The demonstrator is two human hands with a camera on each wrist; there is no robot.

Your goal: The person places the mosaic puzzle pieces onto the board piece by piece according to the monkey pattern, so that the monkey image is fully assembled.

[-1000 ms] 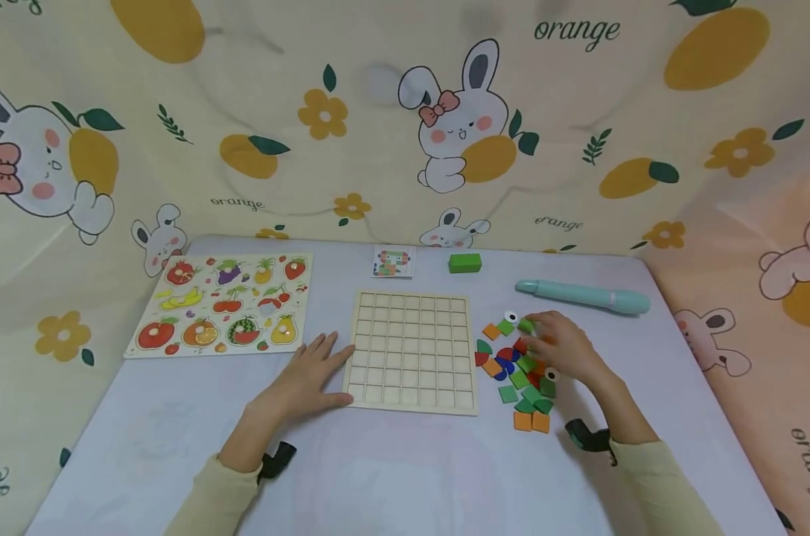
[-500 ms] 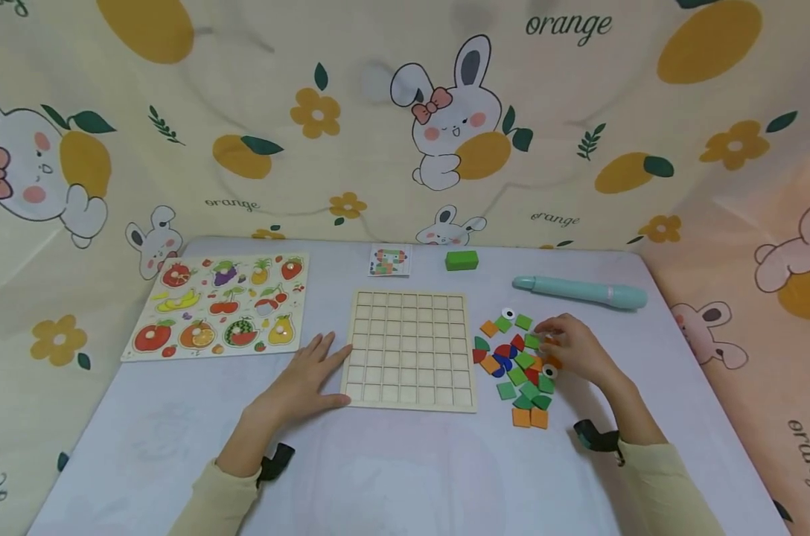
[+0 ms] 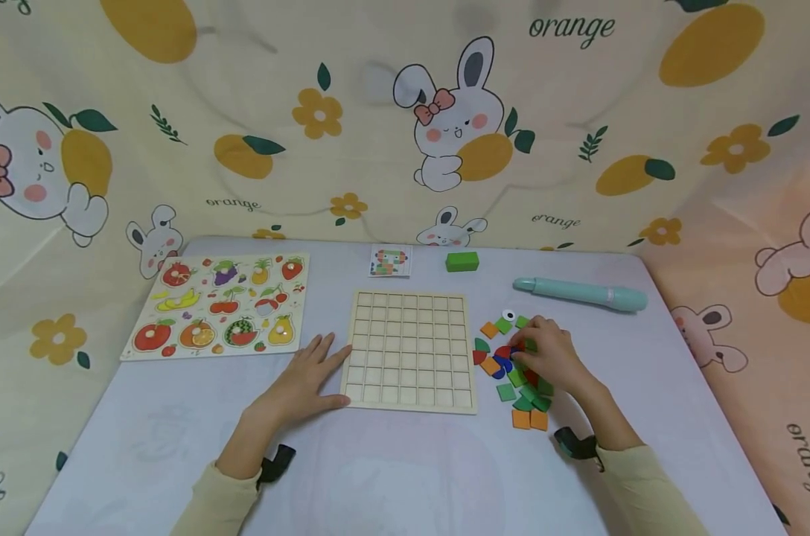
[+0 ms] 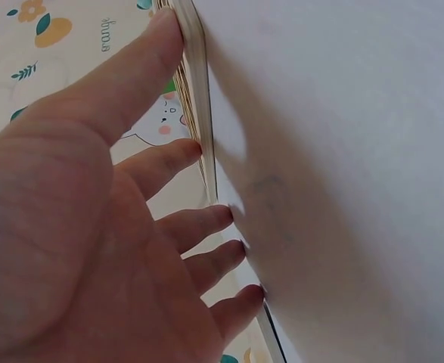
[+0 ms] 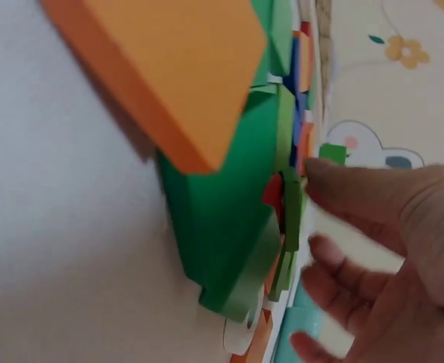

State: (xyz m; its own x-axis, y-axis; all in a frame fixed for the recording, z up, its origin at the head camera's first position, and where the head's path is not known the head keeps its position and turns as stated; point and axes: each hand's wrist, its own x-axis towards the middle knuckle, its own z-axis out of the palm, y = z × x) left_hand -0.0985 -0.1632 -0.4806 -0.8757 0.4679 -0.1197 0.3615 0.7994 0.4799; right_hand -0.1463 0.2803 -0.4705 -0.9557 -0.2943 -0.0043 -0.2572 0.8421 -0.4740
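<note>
We spread our left hand (image 3: 309, 378) wide against the left edge of the board (image 3: 409, 351); right of it, our right hand (image 3: 552, 354) bends over the pieces (image 3: 516, 377), and we cannot tell whether it pinches one.

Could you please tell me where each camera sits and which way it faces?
Head: on the head, facing forward and down at the grid board; left hand, right hand and sleeves show.
Left wrist: worn there, facing the board's edge; the left hand shows.
Right wrist: worn there, facing coloured pieces; the right hand shows.
Head and right wrist share the pieces.
</note>
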